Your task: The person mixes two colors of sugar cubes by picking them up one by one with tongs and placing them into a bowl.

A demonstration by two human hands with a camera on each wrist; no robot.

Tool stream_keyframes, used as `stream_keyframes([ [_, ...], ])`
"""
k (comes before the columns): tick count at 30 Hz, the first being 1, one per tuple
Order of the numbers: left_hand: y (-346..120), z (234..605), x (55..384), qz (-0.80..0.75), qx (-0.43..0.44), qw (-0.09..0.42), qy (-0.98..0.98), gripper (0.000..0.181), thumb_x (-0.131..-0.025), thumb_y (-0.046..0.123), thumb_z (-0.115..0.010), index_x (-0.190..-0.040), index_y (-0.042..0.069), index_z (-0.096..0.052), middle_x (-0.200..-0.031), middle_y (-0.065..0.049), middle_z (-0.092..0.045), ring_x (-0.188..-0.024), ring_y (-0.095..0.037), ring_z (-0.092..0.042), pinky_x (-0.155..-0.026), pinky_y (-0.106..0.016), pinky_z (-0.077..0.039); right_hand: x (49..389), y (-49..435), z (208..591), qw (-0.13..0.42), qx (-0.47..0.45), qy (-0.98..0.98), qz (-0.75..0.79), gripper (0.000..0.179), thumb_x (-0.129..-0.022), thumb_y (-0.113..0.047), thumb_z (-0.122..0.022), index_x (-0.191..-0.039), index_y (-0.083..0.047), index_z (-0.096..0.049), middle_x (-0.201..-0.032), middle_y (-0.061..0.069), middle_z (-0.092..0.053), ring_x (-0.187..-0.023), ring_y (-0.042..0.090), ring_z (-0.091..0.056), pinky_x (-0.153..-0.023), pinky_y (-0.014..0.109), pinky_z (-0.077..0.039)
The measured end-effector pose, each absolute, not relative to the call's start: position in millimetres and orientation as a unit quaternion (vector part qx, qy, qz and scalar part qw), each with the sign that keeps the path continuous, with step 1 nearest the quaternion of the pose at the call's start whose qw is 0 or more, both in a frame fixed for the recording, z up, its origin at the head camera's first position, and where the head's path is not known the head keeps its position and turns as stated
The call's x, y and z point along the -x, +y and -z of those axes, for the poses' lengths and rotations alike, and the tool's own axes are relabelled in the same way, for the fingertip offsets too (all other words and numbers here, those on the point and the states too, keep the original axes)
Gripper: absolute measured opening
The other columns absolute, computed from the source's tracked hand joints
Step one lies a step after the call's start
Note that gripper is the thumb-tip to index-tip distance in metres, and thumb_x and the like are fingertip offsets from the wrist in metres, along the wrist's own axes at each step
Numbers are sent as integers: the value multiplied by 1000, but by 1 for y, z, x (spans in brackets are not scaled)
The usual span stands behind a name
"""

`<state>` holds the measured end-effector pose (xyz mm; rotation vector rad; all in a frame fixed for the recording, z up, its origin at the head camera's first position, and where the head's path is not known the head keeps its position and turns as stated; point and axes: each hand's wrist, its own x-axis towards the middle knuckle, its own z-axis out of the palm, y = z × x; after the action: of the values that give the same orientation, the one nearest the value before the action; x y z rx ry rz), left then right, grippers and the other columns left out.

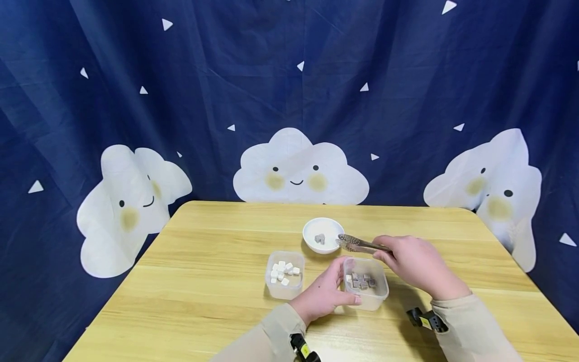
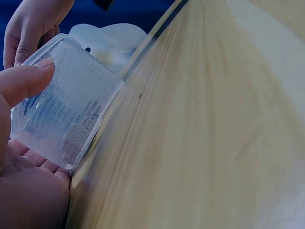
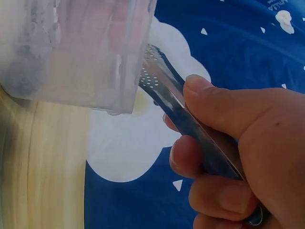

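Observation:
My left hand (image 1: 322, 292) holds a clear plastic container (image 1: 372, 301), thumb on its near side and fingers at its far left side. Inside lie several grey-brown cubes (image 1: 363, 283) and a white one at the left. In the left wrist view the container (image 2: 78, 90) sits between thumb and fingers. Metal tongs (image 1: 359, 243) with perforated ends are gripped in my right hand (image 1: 418, 261); their tips reach the right rim of a white bowl (image 1: 310, 243), where grey-brown cubes (image 1: 320, 239) lie. Nothing can be made out between the tips. The right wrist view shows the tongs (image 3: 178, 112) partly behind the container.
A second clear container (image 1: 285, 291) with several white cubes (image 1: 281, 272) stands left of my left hand. Everything stands on a wooden table (image 1: 203, 281). Behind it hangs a dark blue curtain (image 1: 253, 75) with smiling clouds.

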<state>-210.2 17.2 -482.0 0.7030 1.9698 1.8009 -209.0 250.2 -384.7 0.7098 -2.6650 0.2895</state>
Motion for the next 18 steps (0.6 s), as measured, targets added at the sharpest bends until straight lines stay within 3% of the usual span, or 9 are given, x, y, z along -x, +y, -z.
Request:
stream_keyframes([
  [4,17,483,211,-647,-258,192,691,84,-81,8,-81,-150,27,-36,-154,2,-43,-141,-15,-40,-116,-29,-30,207,251,380,172,-251,-947,-103,25,-90,-29,-77,-109,-14,-73,-79,-8,-68,-66,13,-63,-59,44,-53],
  [11,18,485,212,-647,-263,190,690,85,-80,7,-81,-150,22,-36,-153,-1,-45,-140,-15,-42,-116,-30,-30,201,255,369,137,-234,-954,-127,29,-90,-32,-76,-112,-14,-71,-63,-16,-47,-56,4,-43,-53,31,-40],
  [18,18,485,213,-645,-253,193,695,87,-79,8,-82,-150,27,-35,-151,3,-47,-139,-12,-42,-116,-30,-29,195,262,358,111,-230,-956,-146,30,-89,-36,-76,-113,-18,-70,-63,-14,-44,-54,3,-37,-51,28,-35],
])
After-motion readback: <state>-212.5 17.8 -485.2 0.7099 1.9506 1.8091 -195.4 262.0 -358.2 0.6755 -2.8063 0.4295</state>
